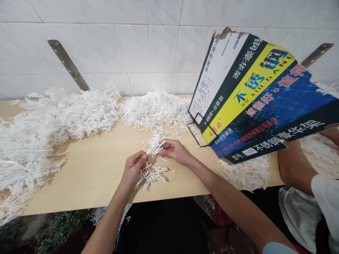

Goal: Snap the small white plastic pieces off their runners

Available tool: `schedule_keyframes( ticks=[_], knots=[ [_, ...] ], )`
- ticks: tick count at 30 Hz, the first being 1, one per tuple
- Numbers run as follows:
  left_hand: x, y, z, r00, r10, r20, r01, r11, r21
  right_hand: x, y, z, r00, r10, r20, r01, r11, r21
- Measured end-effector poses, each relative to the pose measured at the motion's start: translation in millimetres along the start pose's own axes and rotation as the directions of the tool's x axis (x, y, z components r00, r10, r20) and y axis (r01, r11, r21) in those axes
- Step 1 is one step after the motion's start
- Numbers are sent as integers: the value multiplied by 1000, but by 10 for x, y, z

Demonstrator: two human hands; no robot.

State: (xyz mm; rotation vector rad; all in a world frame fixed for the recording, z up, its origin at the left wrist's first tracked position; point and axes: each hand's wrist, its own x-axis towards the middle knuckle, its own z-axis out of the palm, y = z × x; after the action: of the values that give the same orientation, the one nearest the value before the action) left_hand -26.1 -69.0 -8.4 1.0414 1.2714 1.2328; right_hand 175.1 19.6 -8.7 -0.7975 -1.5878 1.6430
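Note:
My left hand (136, 164) is closed, thumb and forefinger pinching a white branched piece (153, 174) that looks like a plastic twig. Most of this piece hangs below the fingers, just over the table. At the upper end of the white twig, my right hand (173, 151) is closed, fingertips pinching a thin white part. Whether that part is still joined to the twig, I cannot tell. A few short white sticks (173, 174) lie on the table beside the hands. Behind the fingers is a small heap of white bits (156, 139).
Large piles of white branched pieces (29, 148) cover the table's left side, and another pile (156, 109) lies along the wall. A printed cardboard sheet (254, 102) stands at the right as a divider. Beyond it, another person's arm (293, 169) rests near more white bits.

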Motion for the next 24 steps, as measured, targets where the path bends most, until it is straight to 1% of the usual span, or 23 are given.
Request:
schedule_keyframes(
  ticks=[2, 4, 7, 8, 10, 12, 14, 16, 17, 18, 19, 20, 21, 22, 23, 24],
  knots=[
    [-9, 14, 7, 1000, -9, -12, 9, 1000, -2, 14, -3, -26, 1000, 23, -15, -24, 999, -28],
    [-15, 19, 9, 999, -8, -32, 8, 1000, -11, 26, 10, -72, 999, 22, -36, -26, 995, -94],
    [-14, 14, 5, 998, -4, -59, 3, 1000, -1, 37, 47, -148, 994, -22, -110, -10, 961, -276],
    [-12, 10, 3, 998, 0, -62, 1, 1000, 18, 37, 54, -170, 990, -46, -133, -5, 933, -361],
    [-8, 1, -1, 998, 14, -55, -10, 998, 70, 28, 54, -202, 983, -115, -144, 20, 842, -539],
    [-7, -12, -4, 998, 38, -52, -32, 993, 111, 13, 39, -218, 974, -207, -96, 87, 726, -682],
    [-10, -29, -6, 996, 66, -62, -57, 989, 138, 1, 25, -215, 955, -296, -23, 175, 623, -763],
    [-19, -46, -8, 993, 94, -74, -81, 983, 166, 6, 28, -205, 927, -374, 21, 245, 563, -789],
    [-26, -53, -10, 992, 106, -73, -92, 979, 182, 16, 38, -205, 911, -413, 17, 267, 556, -787],
    [-35, -57, -13, 991, 114, -64, -100, 975, 199, 32, 51, -217, 894, -447, -5, 280, 568, -774],
    [-46, -59, -18, 992, 118, -53, -104, 972, 212, 51, 68, -245, 875, -480, -58, 282, 605, -745],
    [-58, -57, -25, 992, 115, -48, -102, 972, 211, 71, 86, -295, 851, -506, -140, 275, 656, -703],
    [-70, -54, -34, 993, 105, -56, -92, 977, 190, 89, 103, -367, 820, -521, -235, 263, 709, -655],
    [-82, -48, -43, 993, 89, -76, -76, 985, 154, 103, 117, -460, 779, -527, -338, 250, 757, -604],
    [-91, -42, -52, 993, 70, -100, -59, 992, 112, 110, 126, -564, 729, -529, -434, 235, 790, -566],
    [-96, -35, -59, 992, 53, -112, -45, 996, 76, 112, 129, -667, 683, -537, -496, 226, 800, -555]
  ],
)
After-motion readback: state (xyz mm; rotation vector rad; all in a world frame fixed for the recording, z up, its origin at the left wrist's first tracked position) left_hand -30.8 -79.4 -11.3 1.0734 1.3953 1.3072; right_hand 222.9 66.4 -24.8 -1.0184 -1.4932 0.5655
